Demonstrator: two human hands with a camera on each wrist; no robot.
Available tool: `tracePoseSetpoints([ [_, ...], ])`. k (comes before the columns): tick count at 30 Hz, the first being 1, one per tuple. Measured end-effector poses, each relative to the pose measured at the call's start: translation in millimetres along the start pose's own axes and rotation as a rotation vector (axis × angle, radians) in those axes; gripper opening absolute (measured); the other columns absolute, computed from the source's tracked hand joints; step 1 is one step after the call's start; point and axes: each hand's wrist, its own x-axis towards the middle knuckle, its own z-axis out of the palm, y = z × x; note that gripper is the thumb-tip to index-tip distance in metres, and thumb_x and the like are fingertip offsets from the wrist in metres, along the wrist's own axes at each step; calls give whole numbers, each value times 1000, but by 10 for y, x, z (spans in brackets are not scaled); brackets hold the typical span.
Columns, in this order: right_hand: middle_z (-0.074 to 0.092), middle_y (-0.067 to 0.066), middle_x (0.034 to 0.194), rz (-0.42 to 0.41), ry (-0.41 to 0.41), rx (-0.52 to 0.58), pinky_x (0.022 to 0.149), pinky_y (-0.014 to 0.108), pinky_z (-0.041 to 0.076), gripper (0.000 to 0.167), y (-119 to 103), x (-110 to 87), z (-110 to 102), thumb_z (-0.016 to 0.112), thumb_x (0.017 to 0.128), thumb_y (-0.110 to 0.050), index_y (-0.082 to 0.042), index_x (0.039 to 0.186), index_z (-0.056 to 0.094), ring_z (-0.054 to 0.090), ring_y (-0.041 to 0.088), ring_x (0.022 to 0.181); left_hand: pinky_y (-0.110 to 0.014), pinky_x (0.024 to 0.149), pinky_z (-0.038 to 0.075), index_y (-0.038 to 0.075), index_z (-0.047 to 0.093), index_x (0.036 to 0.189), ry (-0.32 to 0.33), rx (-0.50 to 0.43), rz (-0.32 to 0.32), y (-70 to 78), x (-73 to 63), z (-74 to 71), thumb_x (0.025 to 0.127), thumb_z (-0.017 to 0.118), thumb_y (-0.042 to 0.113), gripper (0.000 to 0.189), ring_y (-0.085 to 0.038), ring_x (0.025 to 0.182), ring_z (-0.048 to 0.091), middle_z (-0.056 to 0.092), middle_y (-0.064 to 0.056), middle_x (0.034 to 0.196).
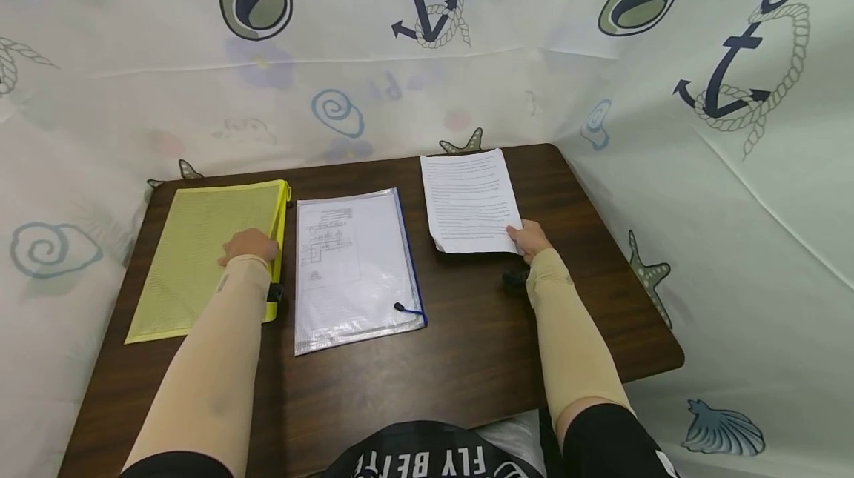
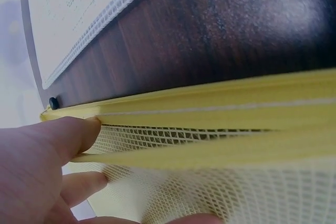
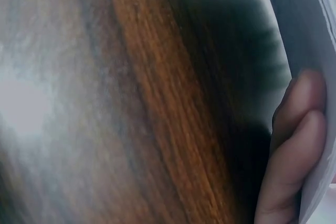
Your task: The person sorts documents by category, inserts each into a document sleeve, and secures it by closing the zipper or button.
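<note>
My L hand (image 1: 250, 244) pinches a lip of the yellow mesh pouch (image 1: 193, 241) at the left, its R edge gaping slightly. My R hand (image 1: 531, 239) pinches the paper stack (image 1: 470, 200), far right, by its near R corner, near edge lifted off the table (image 1: 480, 344); btwn them lies the clear pouch (image 1: 360, 270), w/ some room either side, more on its R.

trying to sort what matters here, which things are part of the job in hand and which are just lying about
Likely part of the job:
yellow mesh pouch, its open edge held by the left hand
paper sheets, held by the right hand

Apparently just lying about:
clear blue-edged pouch, touched by neither hand
</note>
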Motion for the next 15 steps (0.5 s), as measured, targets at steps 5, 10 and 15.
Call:
tracePoseSetpoints([
  [5,57,9,99,12,6,-9,40,26,24,46,-21,-48,87,48,109,-27,-7,150,44,25,13,46,-80,106,20,-26,30,143,-3,31,14,21,-40,-5,100,37,23,66,-71,138,8,13,-53,148],
  [10,58,9,107,-31,-36,17,45,25,31,47,-88,-105,306,50,108,-27,-5,150,44,42,13,59,-79,108,19,-26,32,142,9,24,15,110,-136,-8,99,37,23,65,-70,139,10,15,-53,147],
  [15,59,13,121,-84,-32,85,65,23,44,45,-115,-130,421,50,108,-21,1,147,45,56,18,92,-82,101,28,-19,41,142,-8,107,-9,147,-132,17,98,34,26,64,-69,136,26,28,-51,145],
])
